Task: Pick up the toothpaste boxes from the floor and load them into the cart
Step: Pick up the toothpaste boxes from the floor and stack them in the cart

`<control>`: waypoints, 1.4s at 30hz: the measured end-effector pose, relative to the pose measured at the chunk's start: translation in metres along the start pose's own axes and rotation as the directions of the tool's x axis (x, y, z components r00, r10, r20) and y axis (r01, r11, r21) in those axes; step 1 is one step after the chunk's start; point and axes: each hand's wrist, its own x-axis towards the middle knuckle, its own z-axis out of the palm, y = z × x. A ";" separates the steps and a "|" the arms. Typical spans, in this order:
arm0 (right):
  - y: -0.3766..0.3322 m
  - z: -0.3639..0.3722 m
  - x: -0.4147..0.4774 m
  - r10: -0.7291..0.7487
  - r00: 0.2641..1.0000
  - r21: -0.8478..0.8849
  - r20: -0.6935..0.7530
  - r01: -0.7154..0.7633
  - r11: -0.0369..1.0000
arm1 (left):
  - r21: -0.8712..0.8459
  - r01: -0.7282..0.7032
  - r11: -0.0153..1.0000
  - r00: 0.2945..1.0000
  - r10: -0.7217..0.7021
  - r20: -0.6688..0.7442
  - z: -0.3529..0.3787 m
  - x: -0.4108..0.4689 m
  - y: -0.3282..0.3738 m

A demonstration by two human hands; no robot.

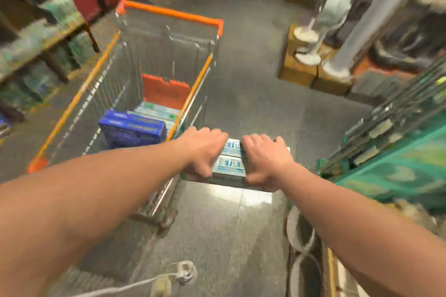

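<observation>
A stack of light blue toothpaste boxes point(231, 160) with white lettering is clamped between both my hands, just right of the cart's near right corner. My left hand point(204, 149) grips its left end and my right hand point(266, 160) grips its right end. The wire cart point(96, 94) with orange trim stands ahead on the left. Inside it lie dark blue boxes point(132, 129) and pale green-white boxes point(158, 112) near an orange panel. The picture is blurred by motion.
Shelves of green packs point(36, 38) line the left side. A green rack point(395, 142) of goods runs along the right. Cardboard boxes point(299, 70) and a grey pillar point(366, 24) stand at the back right. A white cord point(169, 275) lies on the grey floor near me.
</observation>
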 end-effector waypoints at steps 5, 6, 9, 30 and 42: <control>-0.029 -0.098 0.031 -0.026 0.995 -0.055 -0.101 0.021 0.998 | 0.047 0.048 0.998 0.993 -0.042 -0.115 -0.081 -0.041 -0.061; -0.038 -0.114 0.040 -0.038 0.992 -0.062 -0.119 0.031 0.998 | 0.054 0.056 0.997 0.991 -0.049 -0.125 -0.093 -0.048 -0.076; -0.067 -0.149 0.074 -0.048 0.985 -0.066 -0.163 0.038 0.997 | 0.085 0.073 0.994 0.987 -0.060 -0.149 -0.118 -0.063 -0.127; -0.122 -0.133 0.420 -0.190 0.970 -0.112 -0.152 0.174 0.978 | 0.072 0.210 0.975 0.974 -0.202 -0.098 -0.056 0.063 -0.427; -0.139 0.024 0.546 -0.102 0.993 -0.045 0.061 0.105 0.993 | -0.058 0.112 0.992 0.992 -0.108 0.069 0.114 0.176 -0.513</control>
